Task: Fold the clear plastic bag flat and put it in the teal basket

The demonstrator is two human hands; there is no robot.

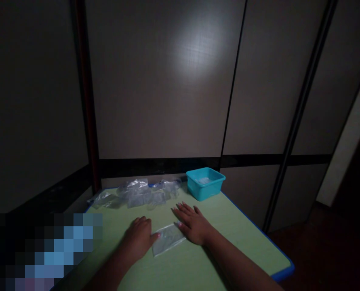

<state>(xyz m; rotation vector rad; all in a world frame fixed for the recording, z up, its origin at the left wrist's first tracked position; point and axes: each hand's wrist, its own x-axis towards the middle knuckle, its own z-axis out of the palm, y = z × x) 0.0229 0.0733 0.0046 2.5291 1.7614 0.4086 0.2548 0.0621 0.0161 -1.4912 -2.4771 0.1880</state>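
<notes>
A flat, folded clear plastic bag lies on the green tabletop between my two hands. My left hand is at its left edge, fingers curled and thumb pressed on the plastic; the fingertips are hidden. On the bag's right end rests my right hand, lying flat with its fingers stretched out and the thumb over the plastic. Beyond the hands, several crumpled clear plastic bags are heaped along the table's far left side.
A turquoise plastic basket with some clear plastic inside stands at the far right of the table. The green table has a blue rim. Behind it rise tall wardrobe doors. A pixelated patch covers the lower left.
</notes>
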